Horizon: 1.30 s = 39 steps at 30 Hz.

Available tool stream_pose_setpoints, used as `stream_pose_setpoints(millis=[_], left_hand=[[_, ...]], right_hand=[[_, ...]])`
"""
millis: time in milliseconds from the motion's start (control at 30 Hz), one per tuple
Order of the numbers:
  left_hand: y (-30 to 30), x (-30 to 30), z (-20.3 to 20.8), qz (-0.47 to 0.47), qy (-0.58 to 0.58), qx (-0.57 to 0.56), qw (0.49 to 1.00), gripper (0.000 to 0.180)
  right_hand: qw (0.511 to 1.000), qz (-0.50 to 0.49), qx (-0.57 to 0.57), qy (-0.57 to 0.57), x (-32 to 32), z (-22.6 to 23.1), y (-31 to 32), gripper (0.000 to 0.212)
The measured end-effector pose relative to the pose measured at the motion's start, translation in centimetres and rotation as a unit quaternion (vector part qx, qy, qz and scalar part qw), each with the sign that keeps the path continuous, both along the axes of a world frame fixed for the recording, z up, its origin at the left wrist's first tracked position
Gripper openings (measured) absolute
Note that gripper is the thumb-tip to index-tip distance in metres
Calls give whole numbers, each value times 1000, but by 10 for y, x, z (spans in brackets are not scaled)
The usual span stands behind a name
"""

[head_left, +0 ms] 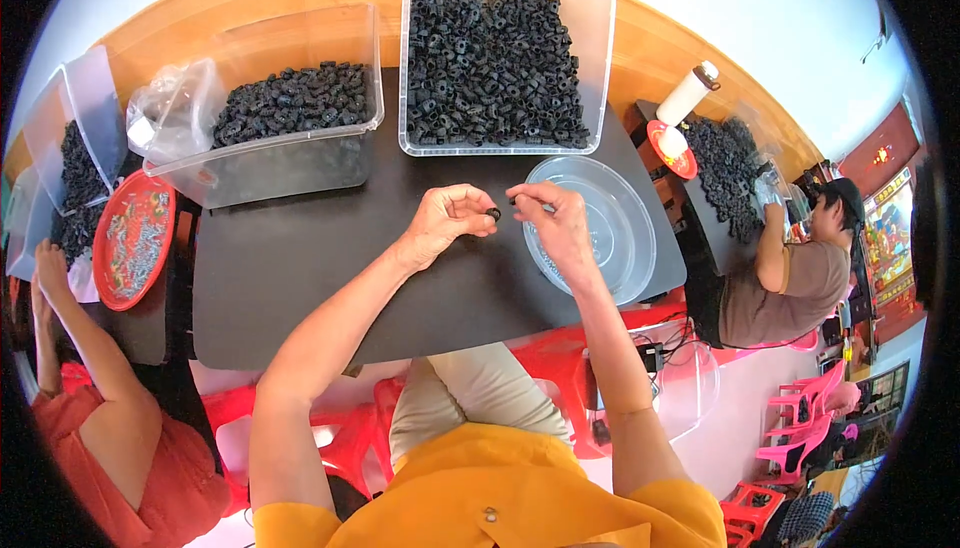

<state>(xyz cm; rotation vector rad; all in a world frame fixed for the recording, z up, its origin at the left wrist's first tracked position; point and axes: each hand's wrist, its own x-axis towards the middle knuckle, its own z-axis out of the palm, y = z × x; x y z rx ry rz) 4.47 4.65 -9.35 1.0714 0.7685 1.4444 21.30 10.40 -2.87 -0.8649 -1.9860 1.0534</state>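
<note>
Over the dark table [300, 278], my left hand [440, 223] pinches a small black plastic part [493, 215] with a ring-like opening between thumb and fingertips. Close on its right, my right hand [560, 226] is closed in a pinch around a tiny dark piece, too small to name. The two hands are apart by a narrow gap. Below my right hand and wrist lies a shallow round clear basin [642, 248], partly covered by them. Beyond my hands stands a clear plastic bin [500, 151] holding a great many black plastic parts [490, 63].
At the back left, a second clear bin [270, 173] holds black pieces beside a plastic bag [178, 108]. A red tray [160, 258] of small metallic pieces lies left, near a co-worker's arms. On the right, another person sits by a black heap [722, 163] and a white bottle [685, 96].
</note>
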Motion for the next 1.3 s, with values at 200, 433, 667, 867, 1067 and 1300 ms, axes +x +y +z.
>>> stream_pose_setpoints(millis=[200,433,667,867,1067,1300], left_hand=[[-2,2,4,-1,-2,-20,1000,16],[-1,2,0,3,4,-9,1000,16],[-1,3,0,7,19,-4,1000,15],[-1,5,1,15,28,-11,999,15],[0,4,-1,20,37,-16,999,17],[-1,5,0,26,51,-30,998,16]], right_hand=[[999,1,-42,29,-1,-8,-9,13],[999,-12,-29,-10,2,-10,-15,13],[998,-32,47,-39,-1,-5,-22,11],[993,-42,84,-71,-2,-5,-22,10],[988,-36,124,-81,-2,-4,-22,10],[985,-31,77,-148,-7,4,-19,8]])
